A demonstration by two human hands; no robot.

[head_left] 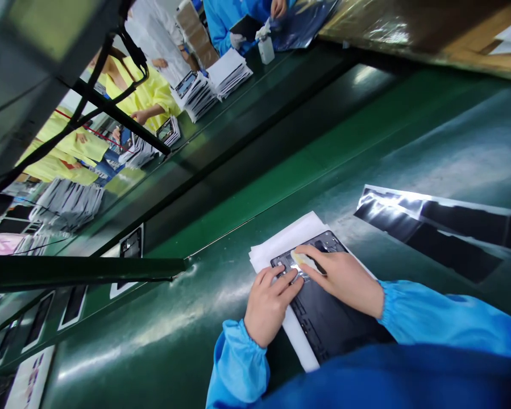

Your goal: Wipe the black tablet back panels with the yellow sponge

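A black tablet back housing (336,315) lies tilted across a stack of white sheets (298,236) on the green bench, its inner side facing up. My left hand (270,304) rests on the housing's left edge, fingers stretched and slightly apart near a shiny silvery patch. Over the upper part of the housing my right hand (344,275) pinches a small pale yellow-white piece (302,259) between thumb and fingers, pressed close to the surface. Whether that piece is cloth or sponge I cannot tell. The housing's lower end is hidden by my blue clothing.
Black film strips (447,227) lie on the bench to the right. Beyond the bench runs a green conveyor belt (255,193), with tablets on white sheets (131,244) at left. A dark metal post (84,272) juts in. Co-workers and paper stacks (199,94) line the far side.
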